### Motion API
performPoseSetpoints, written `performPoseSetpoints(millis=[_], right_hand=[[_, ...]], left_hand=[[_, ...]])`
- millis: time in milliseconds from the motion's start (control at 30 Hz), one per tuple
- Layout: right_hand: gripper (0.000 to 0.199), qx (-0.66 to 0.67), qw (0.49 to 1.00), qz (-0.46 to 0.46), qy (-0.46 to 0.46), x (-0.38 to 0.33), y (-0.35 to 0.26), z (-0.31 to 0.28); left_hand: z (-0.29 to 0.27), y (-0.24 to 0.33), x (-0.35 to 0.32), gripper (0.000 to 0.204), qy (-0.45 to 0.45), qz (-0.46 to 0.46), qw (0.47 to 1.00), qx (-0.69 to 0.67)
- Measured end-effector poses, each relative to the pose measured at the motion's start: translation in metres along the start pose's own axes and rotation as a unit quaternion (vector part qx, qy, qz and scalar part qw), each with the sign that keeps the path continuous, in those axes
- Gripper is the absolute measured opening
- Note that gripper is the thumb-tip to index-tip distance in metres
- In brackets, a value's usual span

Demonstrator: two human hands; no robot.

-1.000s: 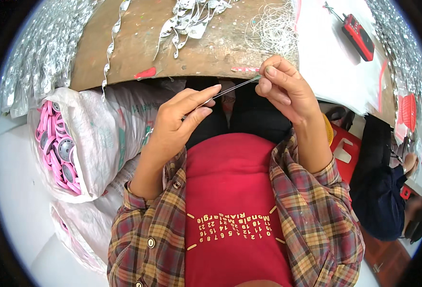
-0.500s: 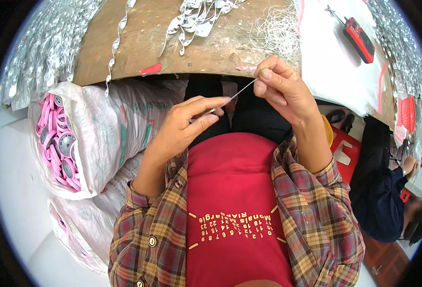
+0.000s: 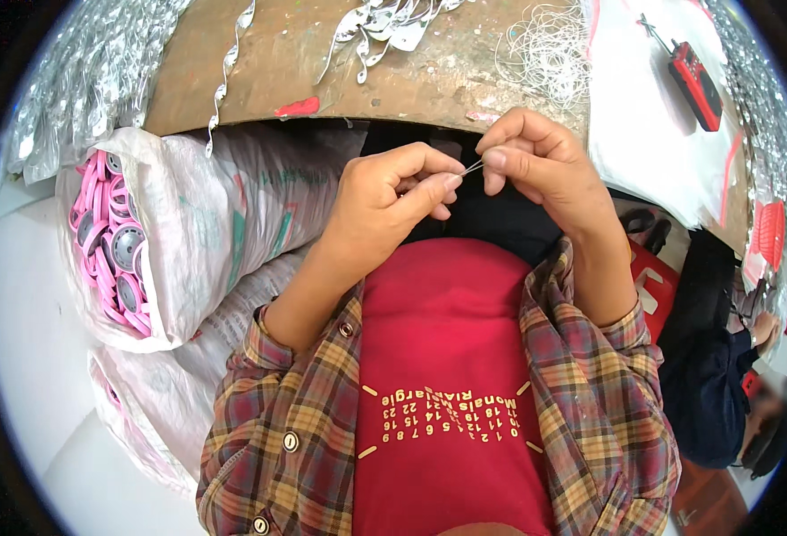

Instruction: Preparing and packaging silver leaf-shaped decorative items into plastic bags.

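Note:
A short piece of thin pale cord (image 3: 473, 167) spans the small gap between my hands, over my lap near the table's front edge. It looks like two strands lying close together. My left hand (image 3: 393, 189) pinches one end between thumb and forefinger, the other fingers curled under. The opposite end sits in the thumb-and-forefinger pinch of my right hand (image 3: 541, 165). Whatever part of the cord lies inside the fingers is hidden. Beyond my right hand, a loose tangle of white cords (image 3: 549, 55) rests on the brown table (image 3: 447, 85).
Silver twisted strips (image 3: 391, 29) lie at the table's back, and one strip (image 3: 224, 76) hangs over its edge. A red radio (image 3: 695, 85) lies on white plastic sheeting (image 3: 634, 116). Left stands a white sack (image 3: 233, 223) of pink-rimmed grey wheels (image 3: 127, 247). Another person (image 3: 706, 393) sits at right.
Both hands have come closer together, the left one moving up and to the right. The cord stretch between them is much shorter and now looks doubled. The view has shifted slightly.

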State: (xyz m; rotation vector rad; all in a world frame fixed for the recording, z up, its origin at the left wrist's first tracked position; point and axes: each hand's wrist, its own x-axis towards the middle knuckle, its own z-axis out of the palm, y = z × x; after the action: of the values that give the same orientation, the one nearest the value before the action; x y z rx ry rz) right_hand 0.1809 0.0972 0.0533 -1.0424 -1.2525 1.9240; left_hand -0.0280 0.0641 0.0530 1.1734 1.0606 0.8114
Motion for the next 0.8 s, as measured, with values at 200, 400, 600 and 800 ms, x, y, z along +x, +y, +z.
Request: performPoseSetpoints(millis=[200,400,600,800], right_hand=[[0.016,-0.403,0.855,-0.266,0.189,-0.007,-0.014,0.004],[0.018,-0.492,0.813,-0.285,0.124,-0.007,-0.014,0.024],[0.015,-0.498,0.804,-0.298,0.127,-0.002,-0.004,0.024],[0.013,-0.526,0.784,-0.292,0.154,0.001,-0.001,0.028]], left_hand=[[0.006,0.004,0.004,0.013,0.061,-0.003,0.998,0.025],[0.008,0.007,0.004,0.014,0.056,0.010,0.998,0.012],[0.004,0.005,0.003,0.014,0.051,0.008,0.997,-0.061],[0.005,0.007,-0.001,0.014,0.076,0.061,0.995,0.036]])
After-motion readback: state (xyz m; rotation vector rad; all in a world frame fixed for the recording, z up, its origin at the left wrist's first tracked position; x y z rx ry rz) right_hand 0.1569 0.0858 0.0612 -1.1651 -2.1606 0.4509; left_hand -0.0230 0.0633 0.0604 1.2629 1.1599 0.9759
